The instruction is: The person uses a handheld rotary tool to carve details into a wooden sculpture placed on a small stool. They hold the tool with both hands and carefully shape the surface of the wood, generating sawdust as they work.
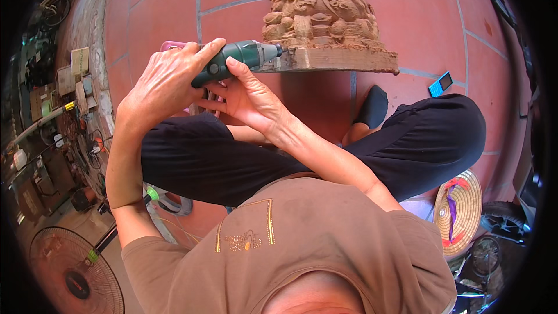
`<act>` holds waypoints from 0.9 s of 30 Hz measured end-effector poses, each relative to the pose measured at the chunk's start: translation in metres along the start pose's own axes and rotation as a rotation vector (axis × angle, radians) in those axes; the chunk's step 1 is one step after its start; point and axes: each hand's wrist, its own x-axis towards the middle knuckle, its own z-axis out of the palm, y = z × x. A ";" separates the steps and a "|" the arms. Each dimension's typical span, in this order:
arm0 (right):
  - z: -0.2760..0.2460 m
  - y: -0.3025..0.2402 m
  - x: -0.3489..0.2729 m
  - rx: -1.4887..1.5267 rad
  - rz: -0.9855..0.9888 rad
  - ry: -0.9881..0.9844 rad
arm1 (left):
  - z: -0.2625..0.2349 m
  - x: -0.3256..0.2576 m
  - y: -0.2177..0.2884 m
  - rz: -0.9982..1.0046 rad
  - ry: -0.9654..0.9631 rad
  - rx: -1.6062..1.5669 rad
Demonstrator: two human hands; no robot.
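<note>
Head view: the person sits cross-legged on a red tiled floor [163,17], both hands brought together on a green handheld rotary tool [238,58]. The left hand [165,81] wraps over the rear of the body from above, fingers curled closed around it; the right hand [247,96] cups it from below, thumb laid along the barrel near the front. The tool sits just above the knees, its nose touching or very nearly touching the left end of the flat base of a carved wooden sculpture [322,20]; the bit itself is too small to make out. Its long axis runs roughly level, left to right across the picture, rising slightly toward the nose, which points right into the wood. Likely risks: the bit could skate off the base edge and gouge the carving above, or kick back toward the right thumb so close to the nose. A blue phone [440,84] lies on the tiles to the right, a conical woven hat [459,209] beside the right knee, a floor fan [72,273] at lower left.
</note>
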 end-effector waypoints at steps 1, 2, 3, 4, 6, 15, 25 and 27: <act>-0.001 0.001 0.001 0.002 -0.002 0.005 | 0.000 0.000 0.000 -0.003 -0.003 -0.001; -0.002 0.001 0.001 -0.001 0.000 0.005 | 0.001 0.000 -0.001 -0.003 0.000 -0.007; -0.002 0.000 0.003 -0.007 0.001 0.001 | 0.002 0.001 -0.002 -0.004 0.007 -0.010; -0.003 -0.001 0.005 -0.013 0.002 -0.003 | 0.003 0.002 -0.003 -0.004 0.014 -0.013; -0.005 -0.001 0.007 -0.022 -0.001 -0.011 | 0.004 0.003 -0.006 0.005 0.024 -0.014; -0.003 -0.001 0.007 -0.022 0.013 -0.015 | 0.006 -0.001 -0.006 0.005 0.044 0.002; -0.002 0.002 0.011 -0.025 0.035 -0.027 | 0.009 -0.009 -0.008 0.026 0.131 -0.007; -0.002 0.002 0.010 -0.025 0.019 -0.019 | 0.009 -0.007 -0.009 0.020 0.100 -0.013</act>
